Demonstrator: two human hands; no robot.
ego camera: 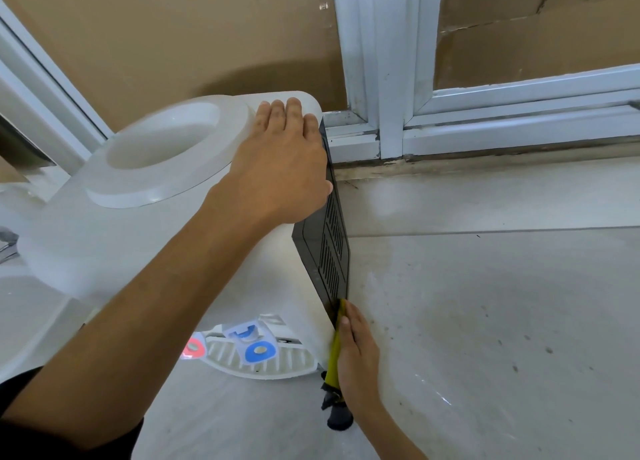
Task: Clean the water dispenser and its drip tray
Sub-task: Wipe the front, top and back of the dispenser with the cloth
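- Water dispenser (104,238): white body; its right side panel (327,251) is black with rows of slotted vents.
- Drip tray (263,362): white, ribbed grille.
- Taps: one red (194,348), two blue (260,350).
- Cloth (334,359): yellow-green, with a black end nearest.
- Floor (485,321): pale grey tiles, dark specks.
- Window frame (391,78): white.

Left hand (280,158) flat, fingers straight, arm outstretched; right hand (356,352) lower, fingers straight, pressing sideways.
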